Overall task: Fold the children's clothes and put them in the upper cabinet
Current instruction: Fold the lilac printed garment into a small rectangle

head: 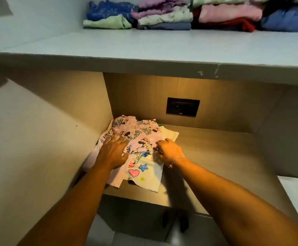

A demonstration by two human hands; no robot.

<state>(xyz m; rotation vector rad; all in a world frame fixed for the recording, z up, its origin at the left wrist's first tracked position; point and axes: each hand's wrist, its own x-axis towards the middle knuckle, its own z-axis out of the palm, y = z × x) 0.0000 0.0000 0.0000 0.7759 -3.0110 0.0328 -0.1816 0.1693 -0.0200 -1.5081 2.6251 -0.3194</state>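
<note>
A pink cartoon-print children's garment [143, 134] lies on top of a small pile on the wooden counter [215, 157], at the left of the alcove. Under it sits a cream shirt [144, 174] printed with a heart and a star. My left hand [113, 153] presses flat on the pink garment's left side, fingers spread. My right hand [169, 150] pinches the pink garment's lower right edge. On the upper shelf [144, 45], several folded clothes [162, 15] are stacked along the back.
A black wall socket [182, 106] is set in the back panel of the alcove. A pale side wall [38, 139] stands close on the left. Cabinet doors with dark handles [183, 222] sit below the counter's front edge.
</note>
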